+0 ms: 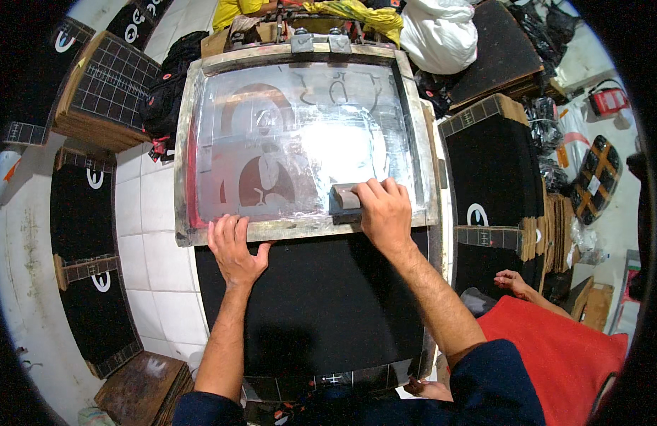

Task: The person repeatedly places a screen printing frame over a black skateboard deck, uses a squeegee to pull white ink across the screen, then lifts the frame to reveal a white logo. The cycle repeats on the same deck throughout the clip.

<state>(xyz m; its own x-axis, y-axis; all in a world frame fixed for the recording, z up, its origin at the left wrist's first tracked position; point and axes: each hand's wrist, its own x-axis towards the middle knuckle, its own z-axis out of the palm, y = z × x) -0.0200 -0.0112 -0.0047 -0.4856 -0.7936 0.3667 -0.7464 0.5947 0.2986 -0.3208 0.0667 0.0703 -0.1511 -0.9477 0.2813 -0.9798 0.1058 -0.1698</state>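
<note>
A screen-printing frame (pixel 310 231) lies over a black cloth (pixel 321 305) in front of me. Its mesh shows rounded shapes on the left and outlined ones at the upper right, with a bright glare between. My right hand (pixel 384 213) is closed round the handle of a squeegee (pixel 347 201), which rests on the mesh near the frame's close edge, right of centre. My left hand (pixel 236 248) holds the frame's near rail at its left end, fingers over the top and thumb along the front. Metal hinge clamps (pixel 301 44) hold the frame's far rail.
Black cloth panels on boards (pixel 87 213) line the left side, and more (pixel 491 156) lie at the right. A white plastic bag (pixel 438 35) sits beyond the frame. Another person's hand (pixel 511 282) and a red cloth (pixel 555 355) are close on my right.
</note>
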